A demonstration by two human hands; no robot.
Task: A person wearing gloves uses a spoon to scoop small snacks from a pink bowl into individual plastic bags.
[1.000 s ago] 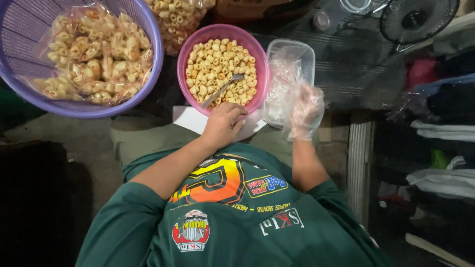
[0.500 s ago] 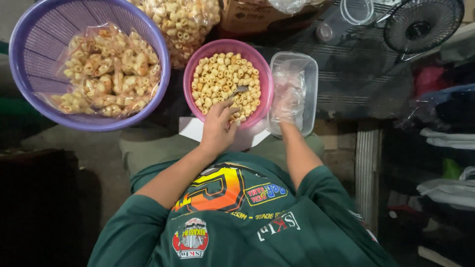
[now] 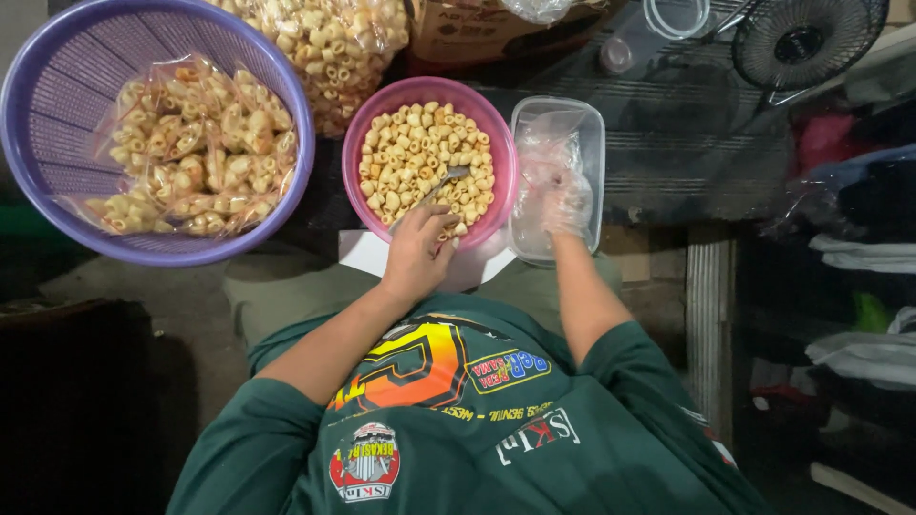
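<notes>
Purple basket (image 3: 57, 95): far left, holding sealed clear bags of ring-shaped snacks (image 3: 196, 153).
Big snack bag (image 3: 334, 48): just behind, between the basket and the pink bowl, packed with the same pale rings.
Pink bowl (image 3: 496, 133): centre, filled with loose snack rings (image 3: 410, 157); it sits on a white sheet (image 3: 367, 253).
Spoon (image 3: 448, 178): metal, bowl end lying in the rings, handle running down to the left hand.
Left hand (image 3: 417, 253): bare, at the near rim of the pink bowl, fingers closed on the spoon handle.
Clear tub (image 3: 592, 124): just right of the pink bowl, touching or nearly so, with thin plastic bags (image 3: 549, 143) inside.
Right hand (image 3: 563, 202): covered in a thin plastic glove, down in the tub among the bags; whether the fingers pinch a bag, I cannot tell.
Fan (image 3: 806, 38): black, top right corner.
Folded clothes (image 3: 859, 248): stacked along the right edge.
</notes>
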